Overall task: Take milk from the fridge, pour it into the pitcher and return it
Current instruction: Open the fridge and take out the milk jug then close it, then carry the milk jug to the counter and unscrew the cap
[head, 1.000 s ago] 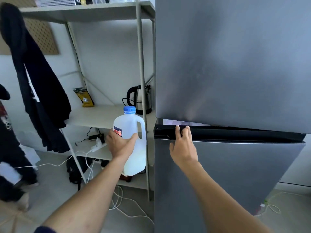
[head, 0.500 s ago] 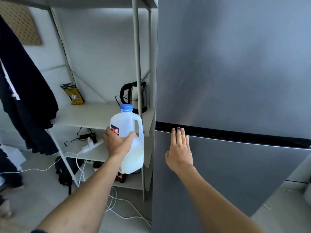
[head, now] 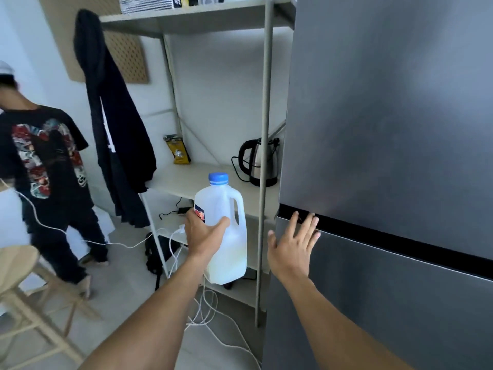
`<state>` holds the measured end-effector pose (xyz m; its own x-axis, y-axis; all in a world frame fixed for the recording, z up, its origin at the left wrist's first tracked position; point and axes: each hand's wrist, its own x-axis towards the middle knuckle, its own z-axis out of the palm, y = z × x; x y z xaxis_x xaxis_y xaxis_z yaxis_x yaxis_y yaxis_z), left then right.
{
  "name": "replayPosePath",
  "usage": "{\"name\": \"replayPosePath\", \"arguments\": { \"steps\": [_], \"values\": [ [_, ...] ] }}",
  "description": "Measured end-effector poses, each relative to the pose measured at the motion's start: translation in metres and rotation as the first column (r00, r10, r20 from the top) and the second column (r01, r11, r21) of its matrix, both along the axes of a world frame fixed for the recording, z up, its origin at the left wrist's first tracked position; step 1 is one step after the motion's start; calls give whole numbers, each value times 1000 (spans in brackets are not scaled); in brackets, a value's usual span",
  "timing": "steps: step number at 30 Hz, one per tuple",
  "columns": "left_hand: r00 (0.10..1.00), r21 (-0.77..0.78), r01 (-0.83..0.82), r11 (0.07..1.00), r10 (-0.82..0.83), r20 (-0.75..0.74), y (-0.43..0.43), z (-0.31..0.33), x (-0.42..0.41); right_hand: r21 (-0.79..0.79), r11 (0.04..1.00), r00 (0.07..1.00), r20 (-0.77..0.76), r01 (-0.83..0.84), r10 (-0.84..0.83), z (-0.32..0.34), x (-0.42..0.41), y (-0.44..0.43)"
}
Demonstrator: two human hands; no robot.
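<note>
I hold a translucent white milk jug (head: 229, 231) with a blue cap upright in front of the shelf unit; my left hand (head: 204, 233) grips its body from the left. A little milk fills its lower part. The steel fridge (head: 386, 129) fills the right side, both doors shut. My right hand (head: 292, 243) hovers with fingers spread at the left edge of the lower door, just below the black gap between the doors. No pitcher is in view.
A grey metal shelf unit (head: 262, 156) stands left of the fridge with an electric kettle (head: 260, 162) and a yellow packet (head: 180, 152). White cables (head: 210, 313) trail on the floor. A dark jacket (head: 117, 124) hangs on the shelf, a person (head: 48, 182) stands left, a wooden stool (head: 24, 289) near left.
The lower fridge door went from slightly open to shut. My right hand slid off its top edge and now lifts away, fingers spread. My view swung left; the jug stays in my left hand.
</note>
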<state>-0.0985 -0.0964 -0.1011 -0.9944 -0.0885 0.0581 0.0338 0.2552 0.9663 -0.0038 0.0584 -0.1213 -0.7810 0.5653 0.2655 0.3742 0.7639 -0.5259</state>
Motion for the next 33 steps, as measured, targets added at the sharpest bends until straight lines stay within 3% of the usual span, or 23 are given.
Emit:
{"name": "replayPosePath", "arguments": {
  "steps": [2, 5, 8, 14, 21, 27, 30, 31, 33],
  "values": [
    [1000, -9, -8, 1000, 8, -6, -5, 1, 10, -168, 941, 950, -161, -293, 267, 2, 0, -16],
    [997, -57, -68, 996, 66, -40, -16, 3, 29, -342, 701, 780, -273, -625, 563, 2, -3, -33],
    [991, -61, -126, 990, 122, -62, -33, 2, 52, -410, 664, 778, -275, -626, 564, -4, -4, -47],
    [935, -87, -352, 932, 346, -71, -97, -7, 115, -324, 566, 641, -210, -758, 738, -2, 5, -104],
    [845, -151, -534, 832, 532, -54, -207, -16, 216, -307, 292, 368, -230, -906, 901, -8, 62, -211],
    [727, -163, -681, 714, 685, -35, -272, -2, 335, -355, 63, 148, -217, -933, 965, 0, 142, -307],
    [618, -167, -777, 607, 786, -19, -309, -5, 411, -310, -40, 2, -134, -950, 991, 2, 200, -357],
    [541, -169, -832, 529, 841, -30, -328, -6, 459, -292, -119, -93, -102, -949, 990, 5, 240, -385],
    [522, -202, -837, 508, 853, -18, -339, -7, 484, -297, -144, -121, -95, -944, 988, 5, 262, -398]
  ]
}}
